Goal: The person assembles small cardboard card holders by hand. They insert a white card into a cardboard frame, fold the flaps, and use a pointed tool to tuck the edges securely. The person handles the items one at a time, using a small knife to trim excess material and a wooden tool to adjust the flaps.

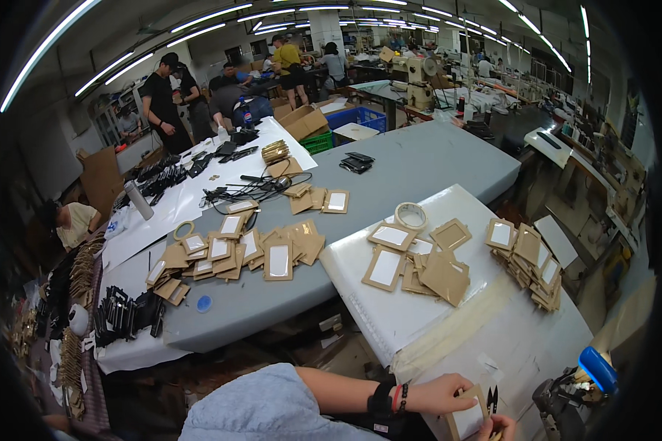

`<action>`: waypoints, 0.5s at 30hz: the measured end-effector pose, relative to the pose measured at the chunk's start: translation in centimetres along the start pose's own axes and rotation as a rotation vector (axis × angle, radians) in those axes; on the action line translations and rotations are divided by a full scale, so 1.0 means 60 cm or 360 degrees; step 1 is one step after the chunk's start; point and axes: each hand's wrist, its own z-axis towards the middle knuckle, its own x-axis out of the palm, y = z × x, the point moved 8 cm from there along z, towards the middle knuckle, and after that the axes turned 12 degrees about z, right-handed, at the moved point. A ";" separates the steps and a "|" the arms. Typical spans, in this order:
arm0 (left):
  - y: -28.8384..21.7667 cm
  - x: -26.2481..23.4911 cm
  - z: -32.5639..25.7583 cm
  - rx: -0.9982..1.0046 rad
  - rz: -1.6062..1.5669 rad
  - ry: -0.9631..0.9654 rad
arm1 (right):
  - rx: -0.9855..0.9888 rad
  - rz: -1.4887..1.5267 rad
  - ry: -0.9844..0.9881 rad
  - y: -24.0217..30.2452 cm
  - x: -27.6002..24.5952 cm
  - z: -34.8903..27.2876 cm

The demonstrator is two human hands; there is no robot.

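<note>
At the lower right, my left hand (443,395) is closed on the upper edge of a tan card holder (468,420) with a white window. My right hand (503,425) is partly cut off by the lower edge of the view. Its fingers touch the holder's right side and are closed around small dark-tipped thread snips (493,399), whose points stick up beside the holder. Ahead on the white table lie a loose pile of similar tan holders (449,275) and a stacked pile (526,253) to its right. A roll of tape (411,215) rests behind the loose pile.
A sewing machine (566,404) with a blue part stands close at my right. More tan holders (278,261) cover the grey table (426,162), along with black cables (246,191). Black pieces (125,314) are piled at the left. Several people are farther back.
</note>
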 end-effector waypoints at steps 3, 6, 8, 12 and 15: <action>-0.015 0.000 0.001 -0.0030 0.0089 0.0024 | -0.0327 -0.0192 0.0131 0.041 0.029 0.002; -0.030 -0.036 -0.014 -0.0144 0.0090 -0.0041 | -0.0533 -0.0204 0.0314 0.057 0.064 0.024; -0.020 -0.033 -0.019 -0.0186 -0.0111 -0.0037 | -0.0476 -0.0197 0.0263 0.063 0.055 0.034; -0.038 -0.033 -0.032 -0.0293 -0.0197 0.0039 | -0.0457 -0.0112 0.0194 0.066 0.021 0.048; -0.048 -0.027 -0.031 -0.0366 -0.0173 0.0114 | -0.0400 0.0004 0.0147 0.066 0.014 0.049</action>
